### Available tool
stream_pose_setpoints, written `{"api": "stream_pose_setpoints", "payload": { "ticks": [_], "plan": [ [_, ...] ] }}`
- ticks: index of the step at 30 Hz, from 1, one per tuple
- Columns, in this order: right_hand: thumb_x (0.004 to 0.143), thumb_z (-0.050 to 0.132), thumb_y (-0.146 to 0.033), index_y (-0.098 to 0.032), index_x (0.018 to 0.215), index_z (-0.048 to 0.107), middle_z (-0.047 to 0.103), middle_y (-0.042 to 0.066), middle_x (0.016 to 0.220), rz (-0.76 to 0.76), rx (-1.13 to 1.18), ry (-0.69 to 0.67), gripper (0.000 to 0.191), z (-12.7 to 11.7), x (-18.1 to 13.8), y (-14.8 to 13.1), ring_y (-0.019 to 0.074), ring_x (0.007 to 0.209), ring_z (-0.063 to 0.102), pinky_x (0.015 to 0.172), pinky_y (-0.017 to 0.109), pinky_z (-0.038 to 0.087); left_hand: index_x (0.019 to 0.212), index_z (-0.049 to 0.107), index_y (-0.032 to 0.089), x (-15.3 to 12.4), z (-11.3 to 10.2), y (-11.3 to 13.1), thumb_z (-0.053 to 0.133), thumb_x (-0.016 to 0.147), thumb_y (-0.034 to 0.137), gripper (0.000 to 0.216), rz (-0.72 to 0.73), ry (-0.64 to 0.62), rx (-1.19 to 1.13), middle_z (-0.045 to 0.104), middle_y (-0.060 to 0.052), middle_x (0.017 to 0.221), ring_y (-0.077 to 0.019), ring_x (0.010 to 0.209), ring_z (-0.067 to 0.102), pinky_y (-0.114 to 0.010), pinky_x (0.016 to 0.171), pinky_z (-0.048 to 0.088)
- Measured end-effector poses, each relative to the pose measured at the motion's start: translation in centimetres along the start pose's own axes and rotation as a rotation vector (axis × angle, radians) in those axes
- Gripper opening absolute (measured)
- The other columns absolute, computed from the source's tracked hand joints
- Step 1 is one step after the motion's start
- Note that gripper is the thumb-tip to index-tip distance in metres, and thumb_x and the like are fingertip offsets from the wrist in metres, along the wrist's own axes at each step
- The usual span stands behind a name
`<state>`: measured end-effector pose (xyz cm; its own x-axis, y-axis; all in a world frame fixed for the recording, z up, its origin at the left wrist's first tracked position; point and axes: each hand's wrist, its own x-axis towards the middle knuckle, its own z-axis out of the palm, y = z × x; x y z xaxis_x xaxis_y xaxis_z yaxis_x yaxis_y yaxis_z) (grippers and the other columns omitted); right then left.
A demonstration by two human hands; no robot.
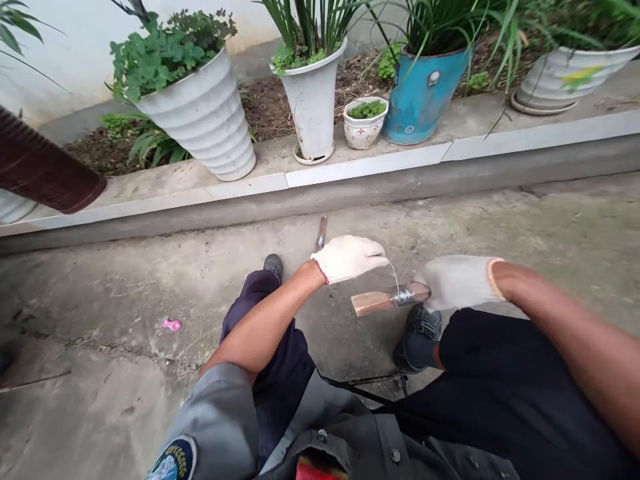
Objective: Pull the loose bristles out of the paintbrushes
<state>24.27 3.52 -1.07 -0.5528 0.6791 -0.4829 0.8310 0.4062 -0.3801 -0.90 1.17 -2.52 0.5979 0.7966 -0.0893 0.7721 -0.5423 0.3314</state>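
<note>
My left hand, in a white knit glove, pinches the free end of a thin wire between its fingertips. The wire runs down to a coil of silvery wire wound around a flat piece of wood. My right hand, gloved too and slightly blurred, grips the wood at its right end, and its fingers hide that end. The wood is held roughly level above the ground. Beyond my left wrist, a second wire-wrapped piece of wood lies on the concrete, partly covered by the glove.
Concrete ground stretches around my feet, with a small pink object at the left. Ahead runs a low tiled ledge bearing white pots, a small patterned pot and a blue bucket. A dark red pot leans at the left.
</note>
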Motion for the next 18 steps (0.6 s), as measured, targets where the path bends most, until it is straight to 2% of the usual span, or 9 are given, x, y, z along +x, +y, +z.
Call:
{"api": "stream_pose_setpoints", "payload": {
  "ticks": [2, 3, 6, 8, 11, 12, 15, 18],
  "plan": [
    [0.068, 0.073, -0.035, -0.019, 0.066, 0.064, 0.060, -0.002, 0.058, -0.095, 0.031, -0.120, 0.018, -1.2, -0.8, 0.3, 0.0130, 0.056, 0.054, 0.055, 0.026, 0.036, 0.114, 0.073, 0.023, 0.0, -0.2, -0.3, 0.041, 0.109, 0.045, 0.040, 0.020, 0.027, -0.048, 0.076, -0.003, 0.120, -0.0201, 0.112, 0.069, -0.028, 0.095, 0.049],
    [0.073, 0.071, -0.040, -0.019, 0.070, 0.064, 0.062, -0.002, 0.061, -0.099, 0.054, -0.130, 0.022, -2.0, -1.1, 0.2, 0.0131, 0.058, 0.054, 0.055, 0.025, 0.036, 0.117, 0.072, 0.023, 0.0, -0.2, -0.2, 0.039, 0.110, 0.044, 0.040, 0.012, 0.041, -0.072, 0.075, -0.004, 0.122, -0.0205, 0.114, 0.068, -0.029, 0.097, 0.048],
    [0.080, 0.066, -0.054, -0.020, 0.087, 0.066, 0.065, 0.000, 0.066, 0.081, 0.174, 0.064, 0.035, -4.2, -1.5, -0.4, 0.0134, 0.056, 0.054, 0.055, 0.025, 0.037, 0.121, 0.069, 0.020, 0.0, 0.4, 0.5, 0.031, 0.112, 0.044, 0.045, -0.065, 0.068, -0.121, 0.075, -0.008, 0.121, -0.0228, 0.111, 0.070, -0.032, 0.097, 0.050],
    [0.084, 0.062, -0.057, -0.021, 0.097, 0.067, 0.066, 0.001, 0.067, 0.197, 0.239, 0.203, 0.038, -5.1, -1.1, -0.7, 0.0134, 0.051, 0.052, 0.053, 0.026, 0.037, 0.123, 0.067, 0.021, 0.0, 0.9, 1.3, 0.028, 0.112, 0.044, 0.047, -0.101, 0.058, -0.140, 0.075, -0.007, 0.118, -0.0232, 0.106, 0.072, -0.032, 0.095, 0.052],
    [0.089, 0.055, -0.049, -0.021, 0.092, 0.065, 0.068, 0.007, 0.071, 0.297, 0.092, 0.298, 0.030, -5.4, 0.4, -0.4, 0.0191, 0.060, 0.060, 0.058, 0.030, 0.039, 0.135, 0.061, 0.022, 0.1, 1.4, 2.1, 0.030, 0.111, 0.040, 0.043, -0.108, 0.021, -0.147, 0.075, -0.007, 0.122, -0.0234, 0.104, 0.074, -0.033, 0.094, 0.053],
    [0.089, 0.054, -0.046, -0.021, 0.090, 0.065, 0.070, 0.009, 0.075, 0.334, -0.012, 0.300, 0.027, -5.3, 1.0, -0.1, 0.0229, 0.067, 0.064, 0.062, 0.032, 0.042, 0.138, 0.059, 0.022, 0.2, 1.4, 2.3, 0.031, 0.111, 0.039, 0.043, -0.115, 0.018, -0.143, 0.075, -0.007, 0.124, -0.0237, 0.105, 0.074, -0.033, 0.094, 0.053],
    [0.091, 0.050, -0.039, -0.021, 0.100, 0.069, 0.073, 0.016, 0.090, 0.438, -0.187, 0.265, 0.027, -4.6, 2.6, 0.5, 0.0324, 0.084, 0.071, 0.071, 0.038, 0.046, 0.138, 0.059, 0.023, 0.1, 1.3, 2.6, 0.032, 0.110, 0.038, 0.042, -0.125, -0.013, -0.119, 0.075, -0.007, 0.123, -0.0236, 0.105, 0.074, -0.033, 0.094, 0.054],
    [0.089, 0.051, -0.025, -0.016, 0.107, 0.071, 0.074, 0.020, 0.095, 0.478, -0.248, 0.224, 0.028, -3.8, 3.3, 0.1, 0.0357, 0.094, 0.072, 0.076, 0.042, 0.049, 0.132, 0.063, 0.024, 0.1, 1.3, 2.7, 0.034, 0.109, 0.038, 0.040, -0.105, -0.091, -0.104, 0.077, -0.005, 0.113, -0.0231, 0.099, 0.075, -0.032, 0.089, 0.055]
  ]
}}
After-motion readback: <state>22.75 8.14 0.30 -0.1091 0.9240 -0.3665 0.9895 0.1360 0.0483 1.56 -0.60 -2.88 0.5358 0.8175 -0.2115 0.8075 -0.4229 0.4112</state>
